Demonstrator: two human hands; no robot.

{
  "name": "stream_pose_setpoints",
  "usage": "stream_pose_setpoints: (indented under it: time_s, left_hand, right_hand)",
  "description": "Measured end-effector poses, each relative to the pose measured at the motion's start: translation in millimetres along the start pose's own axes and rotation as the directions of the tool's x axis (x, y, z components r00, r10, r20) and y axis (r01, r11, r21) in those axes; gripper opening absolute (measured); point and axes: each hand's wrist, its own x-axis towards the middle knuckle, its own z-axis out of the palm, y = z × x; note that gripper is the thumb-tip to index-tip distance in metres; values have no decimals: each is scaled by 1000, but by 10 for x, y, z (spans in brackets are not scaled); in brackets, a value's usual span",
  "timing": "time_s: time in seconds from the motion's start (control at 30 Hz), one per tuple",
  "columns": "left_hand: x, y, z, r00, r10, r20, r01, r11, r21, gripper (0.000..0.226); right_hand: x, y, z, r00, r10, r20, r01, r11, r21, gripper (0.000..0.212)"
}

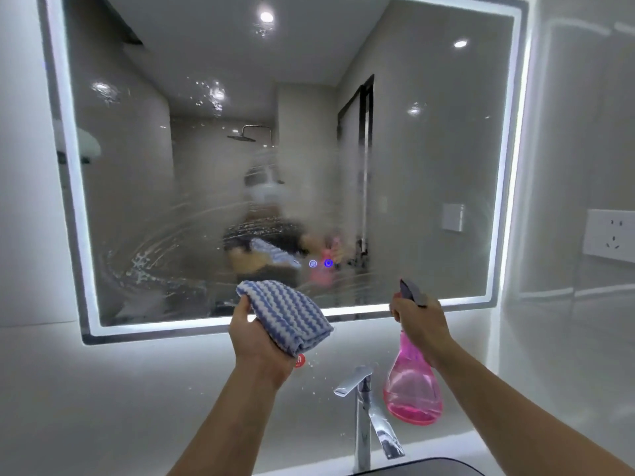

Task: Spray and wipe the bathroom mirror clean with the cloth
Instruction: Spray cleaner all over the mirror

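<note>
In front of the wide rectangular wall mirror (pixel 429 149) with its glowing white light border, both bare arms are reaching up. The left hand (pixel 256 340) is gripping a folded blue-and-white cloth (pixel 287 314) with a ribbed zigzag weave, fingers curled under it and thumb along its edge, holding it just below the glass. The right hand (pixel 421 321) is wrapping tightly around the neck of a translucent pink plastic spray bottle (pixel 412 389) with a bulbous base and a grey nozzle pointing at the mirror. Wet swirling streaks and droplets are covering the mirror's lower left. Below, an angular chrome faucet (pixel 362 407) is standing behind a dark basin edge (pixel 429 467).
</note>
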Motion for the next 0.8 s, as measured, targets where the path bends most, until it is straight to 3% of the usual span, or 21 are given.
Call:
stream_pose_setpoints:
  time_s: [0.17,0.4,0.8]
  left_hand:
    - [57,-337,95,999,21,-27,-21,1000,6,54]
    - [143,-751,182,997,46,-65,-45,999,12,54]
    - [337,-1098,532,998,63,6,-63,998,10,62]
  right_hand:
    - [204,386,-99,996,80,28,-81,997,17,12]
    - [487,578,-416,996,49,71,-50,999,11,16]
    - [806,550,-1153,995,76,-59,-74,997,33,11]
